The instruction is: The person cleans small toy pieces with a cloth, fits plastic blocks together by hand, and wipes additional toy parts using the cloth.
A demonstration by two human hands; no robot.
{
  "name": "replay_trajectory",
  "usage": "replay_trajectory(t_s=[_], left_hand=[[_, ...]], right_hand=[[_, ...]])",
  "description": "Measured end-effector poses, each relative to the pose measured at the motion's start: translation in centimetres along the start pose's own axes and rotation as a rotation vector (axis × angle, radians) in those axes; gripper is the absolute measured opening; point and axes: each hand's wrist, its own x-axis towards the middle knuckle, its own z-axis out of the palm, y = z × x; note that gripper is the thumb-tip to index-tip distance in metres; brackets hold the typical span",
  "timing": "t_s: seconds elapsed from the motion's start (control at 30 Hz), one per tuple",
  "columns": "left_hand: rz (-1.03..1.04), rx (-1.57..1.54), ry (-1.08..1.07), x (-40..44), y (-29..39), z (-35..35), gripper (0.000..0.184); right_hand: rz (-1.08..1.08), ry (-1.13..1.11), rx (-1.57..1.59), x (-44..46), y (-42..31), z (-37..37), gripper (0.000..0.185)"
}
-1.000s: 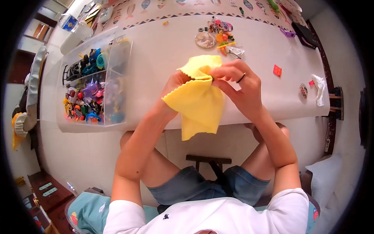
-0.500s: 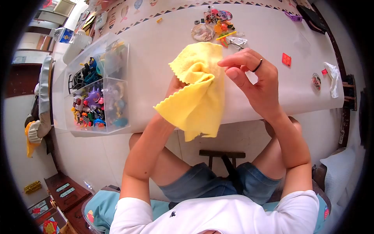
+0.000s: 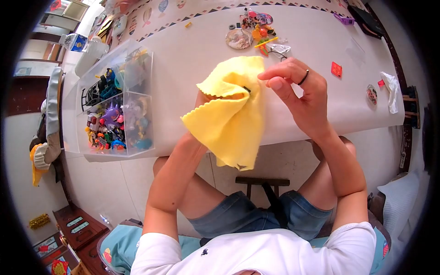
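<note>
A yellow cloth (image 3: 229, 121) with a zigzag-cut edge hangs in folds over the front edge of the table. My left hand (image 3: 201, 100) grips it from behind, and most of its fingers are hidden by the fabric. A small dark piece (image 3: 247, 89) shows in the fold near the cloth's middle; its kind cannot be made out. Just right of the cloth, my right hand (image 3: 300, 91) is curled with thumb and forefinger close together in a pinch. Whatever may be between those fingertips is too small to name. A black ring sits on one of its fingers.
To the left stands a clear divided box (image 3: 152, 110) full of small toys. Farther back lie a round shell-like disc (image 3: 239, 39) and several small colourful toys (image 3: 261, 33). On the right are a red square (image 3: 337, 69), an oval trinket (image 3: 371, 95) and a white tissue (image 3: 391, 94).
The cloth has dropped slightly and its fold has opened, so the small dark piece now shows. My right hand has barely moved.
</note>
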Motion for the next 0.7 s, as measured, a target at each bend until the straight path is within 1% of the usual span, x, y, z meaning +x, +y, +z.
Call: replay_trajectory(t_s=[0.07, 0.17, 0.23, 0.27, 0.33, 0.4, 0.43, 0.5, 0.57, 0.6, 0.63, 0.7], left_hand=[[0.002, 0.0, -0.002, 0.1, 0.0, 0.0, 0.043], [-0.03, 0.033, -0.026, 0.2, 0.2, -0.1, 0.041], [-0.054, 0.083, -0.01, 0.0, 0.2, -0.1, 0.038], [-0.075, 0.022, 0.026, 0.0, 0.0, -0.2, 0.036], [-0.117, -0.102, 0.097, -0.1, -0.6, -0.1, 0.031], [-0.089, -0.097, 0.205, -0.1, -0.9, 0.4, 0.024], [-0.074, -0.095, 0.258, -0.1, -0.9, 0.6, 0.02], [-0.056, 0.098, 0.093, 0.3, -0.1, 0.4, 0.018], [-0.045, 0.314, 0.047, 0.4, 0.5, 0.9, 0.015], [-0.043, 0.434, 0.082, 0.2, 0.9, 1.5, 0.014], [-0.042, 0.554, 0.115, 0.1, 1.1, 1.8, 0.013], [-0.106, 0.42, 0.103, 0.6, 0.9, 0.7, 0.015]], right_hand=[[-0.006, 0.003, 0.015, 0.0, -0.1, -0.1, 0.01], [-0.06, -0.008, 0.038, 0.1, -1.1, 0.2, 0.017], [-0.093, -0.069, 0.022, -0.1, -0.9, 0.6, 0.022], [-0.109, -0.1, 0.015, -0.2, -0.8, 0.8, 0.024], [-0.041, -0.07, 0.026, -0.4, -0.9, 1.1, 0.023], [-0.004, -0.079, 0.008, -0.6, -1.0, 0.8, 0.023], [-0.055, -0.058, -0.071, -0.5, -0.9, 0.6, 0.022], [-0.154, -0.017, -0.228, -0.4, -0.8, 0.4, 0.021], [-0.241, -0.031, -0.324, -0.4, -0.9, 0.5, 0.017], [-0.284, -0.036, -0.372, -0.5, -1.0, 0.6, 0.016], [-0.263, -0.039, -0.35, -0.4, -1.0, 0.6, 0.016], [-0.221, -0.046, -0.309, -0.3, -1.2, 0.4, 0.017]])
